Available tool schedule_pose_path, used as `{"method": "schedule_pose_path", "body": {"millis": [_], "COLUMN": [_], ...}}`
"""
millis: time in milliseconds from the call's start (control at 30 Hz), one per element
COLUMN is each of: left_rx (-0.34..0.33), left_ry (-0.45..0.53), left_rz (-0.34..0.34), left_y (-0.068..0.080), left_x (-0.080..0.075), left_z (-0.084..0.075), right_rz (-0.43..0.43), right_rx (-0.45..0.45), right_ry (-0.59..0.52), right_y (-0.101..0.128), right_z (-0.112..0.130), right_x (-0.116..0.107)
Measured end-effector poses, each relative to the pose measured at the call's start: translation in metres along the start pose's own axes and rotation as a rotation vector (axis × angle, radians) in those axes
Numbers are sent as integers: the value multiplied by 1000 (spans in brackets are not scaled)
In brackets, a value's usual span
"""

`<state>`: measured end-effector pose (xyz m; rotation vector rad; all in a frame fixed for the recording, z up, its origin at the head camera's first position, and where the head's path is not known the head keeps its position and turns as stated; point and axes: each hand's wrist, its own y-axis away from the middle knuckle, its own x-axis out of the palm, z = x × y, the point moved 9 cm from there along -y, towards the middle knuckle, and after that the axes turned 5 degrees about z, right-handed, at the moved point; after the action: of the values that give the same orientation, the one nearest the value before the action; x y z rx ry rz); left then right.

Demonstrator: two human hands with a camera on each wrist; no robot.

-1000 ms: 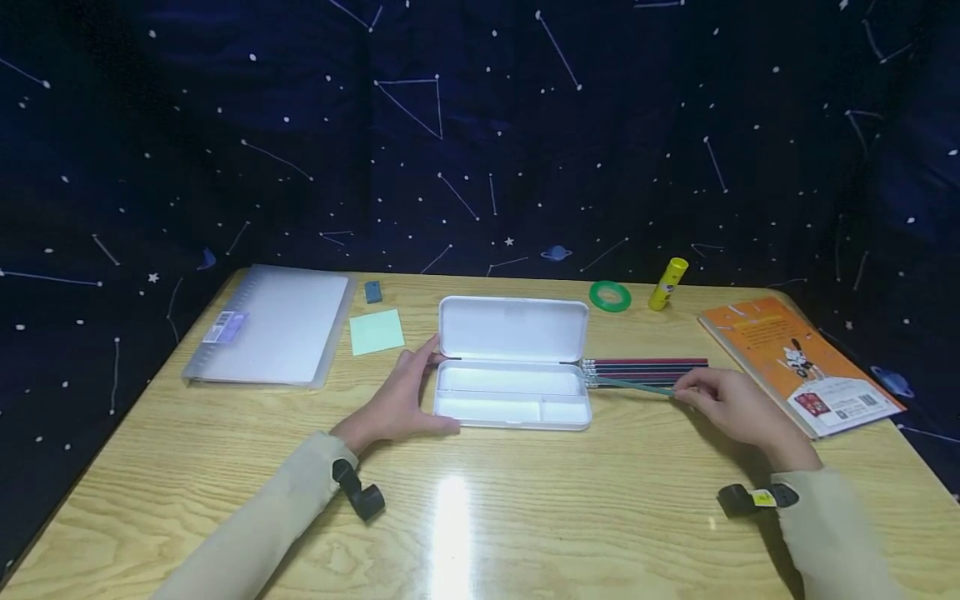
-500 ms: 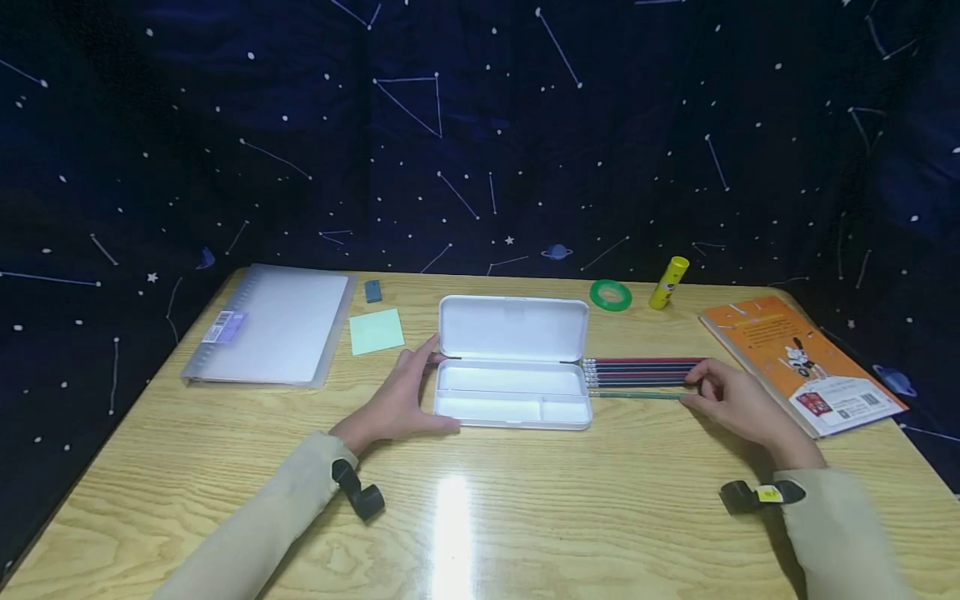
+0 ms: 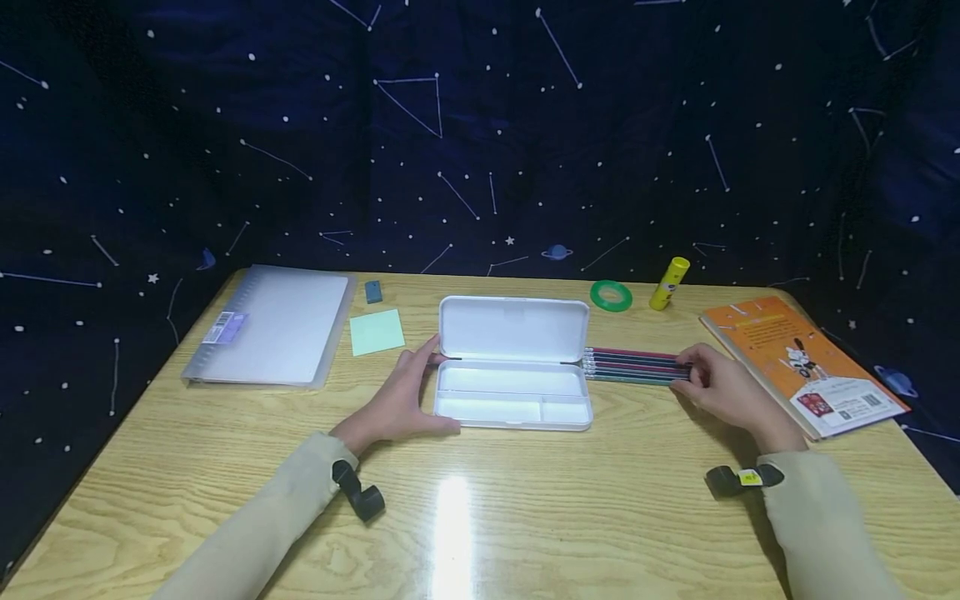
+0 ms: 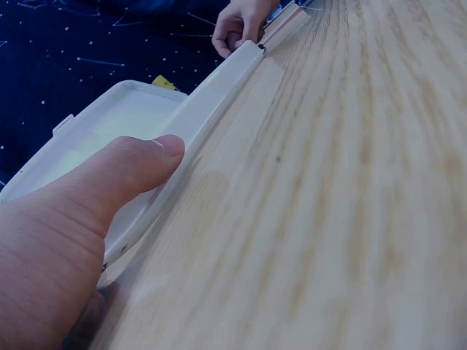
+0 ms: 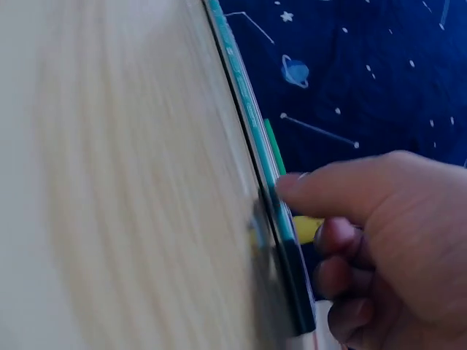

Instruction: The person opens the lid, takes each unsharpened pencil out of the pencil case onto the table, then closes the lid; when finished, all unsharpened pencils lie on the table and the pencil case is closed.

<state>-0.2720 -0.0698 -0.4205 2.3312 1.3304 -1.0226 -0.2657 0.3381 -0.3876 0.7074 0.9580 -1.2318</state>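
A white pencil case (image 3: 512,417) lies open in the middle of the table, its lid (image 3: 513,328) raised at the back. My left hand (image 3: 397,398) holds its left end, thumb along the front edge and fingers toward the hinge; in the left wrist view the thumb (image 4: 142,164) rests on the case's rim. Several pencils (image 3: 630,367), dark red, dark blue and a green one nearest me, lie side by side, eraser ends against the case's right side. My right hand (image 3: 731,396) pinches their right ends. In the right wrist view its thumb touches the green pencil (image 5: 252,117).
To the left are a clear ring binder (image 3: 277,325), light green sticky notes (image 3: 377,332) and a dark eraser (image 3: 372,291). Behind the pencils stand a green tape roll (image 3: 600,304) and a yellow glue stick (image 3: 667,285). An orange book (image 3: 787,350) lies right of my right hand.
My right hand first set the green pencil down in front of the others. Then it drew round the row's right ends; the green pencil now sits against the rest, and the row has shifted slightly back.
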Motion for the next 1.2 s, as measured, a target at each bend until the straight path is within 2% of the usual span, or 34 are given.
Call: {"method": "schedule_pose_path", "body": {"millis": [100,267,467,567,767,1067,1200], "left_rx": [-6,-7,7,30,29,-4,12], "left_ry": [-4,-6,-2,-1,-6,1,-5], "left_rz": [-3,-2,-12,-20,-18,0,0], "left_y": [1,2,2,1,-1,0,-1], "left_x": [-1,-3,-2,-1,1,0,1], "left_z": [1,1,1,-1,-1,0,-1], "right_rz": [9,53,146,204,308,354,353], "right_rx": [-26,-119,-261,-303,-297,-199,-217], "right_ry": [-7,-13,33,45,39,29,3], "right_y": [-6,-21,-31,-31,-35,-44,-44], "right_z": [20,71,140,160,175,176,178], "right_x": [5,25,55,68,89,97,96]}}
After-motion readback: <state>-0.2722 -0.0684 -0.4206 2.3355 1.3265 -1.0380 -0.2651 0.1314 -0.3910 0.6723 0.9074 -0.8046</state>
